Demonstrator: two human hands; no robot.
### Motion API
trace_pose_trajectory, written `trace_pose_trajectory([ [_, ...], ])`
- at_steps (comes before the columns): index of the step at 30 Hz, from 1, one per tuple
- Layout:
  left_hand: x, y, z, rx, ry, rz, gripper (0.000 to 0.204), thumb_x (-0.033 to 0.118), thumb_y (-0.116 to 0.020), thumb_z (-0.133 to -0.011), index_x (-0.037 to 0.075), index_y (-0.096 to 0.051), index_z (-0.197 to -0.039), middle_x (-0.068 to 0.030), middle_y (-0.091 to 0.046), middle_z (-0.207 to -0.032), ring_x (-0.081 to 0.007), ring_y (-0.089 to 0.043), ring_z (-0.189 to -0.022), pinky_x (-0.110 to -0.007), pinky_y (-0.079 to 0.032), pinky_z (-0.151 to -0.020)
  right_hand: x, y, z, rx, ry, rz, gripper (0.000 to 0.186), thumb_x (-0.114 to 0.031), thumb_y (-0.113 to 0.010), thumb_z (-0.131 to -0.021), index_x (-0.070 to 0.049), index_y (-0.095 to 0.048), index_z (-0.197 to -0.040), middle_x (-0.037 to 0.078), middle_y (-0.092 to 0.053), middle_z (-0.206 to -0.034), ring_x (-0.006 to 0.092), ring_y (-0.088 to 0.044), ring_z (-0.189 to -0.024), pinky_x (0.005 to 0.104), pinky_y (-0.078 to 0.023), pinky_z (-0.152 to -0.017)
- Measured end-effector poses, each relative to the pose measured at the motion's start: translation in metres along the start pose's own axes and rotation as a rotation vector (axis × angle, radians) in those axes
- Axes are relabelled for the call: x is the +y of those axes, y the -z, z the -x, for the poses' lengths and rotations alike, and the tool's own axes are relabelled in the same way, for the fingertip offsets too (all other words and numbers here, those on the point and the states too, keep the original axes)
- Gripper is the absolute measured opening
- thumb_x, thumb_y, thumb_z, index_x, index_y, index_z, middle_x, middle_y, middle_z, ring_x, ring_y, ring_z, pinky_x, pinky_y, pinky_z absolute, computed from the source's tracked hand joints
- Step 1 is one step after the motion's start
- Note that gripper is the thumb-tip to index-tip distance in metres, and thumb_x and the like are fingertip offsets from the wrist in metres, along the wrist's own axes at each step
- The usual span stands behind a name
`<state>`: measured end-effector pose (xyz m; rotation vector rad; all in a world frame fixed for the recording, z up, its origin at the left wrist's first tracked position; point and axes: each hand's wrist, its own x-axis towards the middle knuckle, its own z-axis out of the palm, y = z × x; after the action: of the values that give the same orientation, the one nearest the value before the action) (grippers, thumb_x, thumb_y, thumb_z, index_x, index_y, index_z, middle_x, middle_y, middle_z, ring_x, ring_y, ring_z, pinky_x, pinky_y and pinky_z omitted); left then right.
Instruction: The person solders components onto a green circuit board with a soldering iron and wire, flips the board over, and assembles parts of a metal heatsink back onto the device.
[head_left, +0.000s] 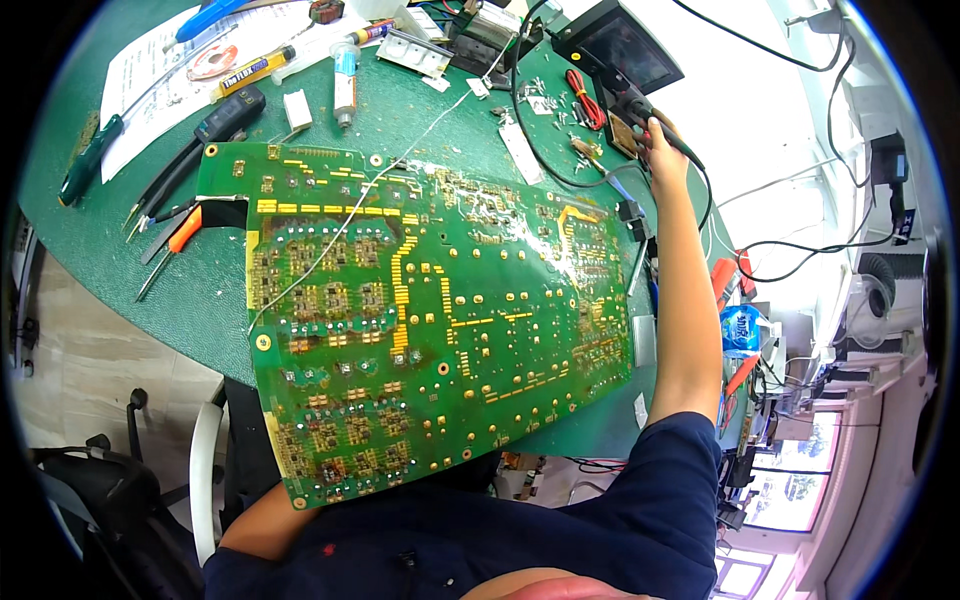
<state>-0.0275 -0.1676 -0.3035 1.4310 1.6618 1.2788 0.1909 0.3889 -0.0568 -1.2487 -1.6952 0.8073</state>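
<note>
Head view shows your right hand (662,150) stretched to the upper right of the frame, fingers closed around a black soldering iron (668,135) whose tip rests by the brown sponge (623,133). Your left hand is hidden under the big green circuit board (430,310), so you cannot tell its grip. That board fills the centre, tilted over the green table (130,240), with a thin solder wire (350,215) lying across it.

Head camera looks steeply down – close over the circuit board (420,310), probably.
</note>
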Motion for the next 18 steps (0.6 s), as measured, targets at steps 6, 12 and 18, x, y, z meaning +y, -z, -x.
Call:
trace_pose_trajectory([
  [6,0.001,-0.002,0.001,0.007,-0.003,0.004,0.035,0.005,-0.071,-0.094,0.000,-0.065,-0.128,-0.0160,-0.068,-0.125,-0.0302,-0.065,-0.114,-0.041,-0.050,-0.098,-0.001,0.008,0.019,-0.072,-0.218,-0.155,0.041,-0.042,-0.066,-0.101,-0.009,-0.063,-0.125,0.009,-0.073,-0.118,0.0140,-0.062,-0.091,0.0289,-0.049,-0.077],
  [12,-0.013,-0.016,-0.011,0.037,-0.017,-0.006,0.035,0.005,-0.071,-0.094,0.001,-0.065,-0.128,-0.0160,-0.068,-0.124,-0.0301,-0.065,-0.114,-0.041,-0.050,-0.098,-0.018,0.036,0.056,-0.122,-0.298,-0.476,0.045,-0.045,-0.064,-0.102,-0.005,-0.063,-0.120,0.008,-0.070,-0.105,0.0137,-0.059,-0.082,0.0268,-0.048,-0.067],
  [18,-0.023,-0.032,-0.020,0.058,-0.009,0.027,0.035,0.006,-0.071,-0.094,0.001,-0.065,-0.128,-0.0160,-0.069,-0.124,-0.0300,-0.066,-0.114,-0.041,-0.050,-0.098,-0.046,0.044,0.124,-0.289,-0.368,-0.514,0.049,-0.040,-0.060,-0.105,0.003,-0.061,-0.130,0.008,-0.069,-0.104,0.0129,-0.062,-0.079,0.0239,-0.050,-0.065],
])
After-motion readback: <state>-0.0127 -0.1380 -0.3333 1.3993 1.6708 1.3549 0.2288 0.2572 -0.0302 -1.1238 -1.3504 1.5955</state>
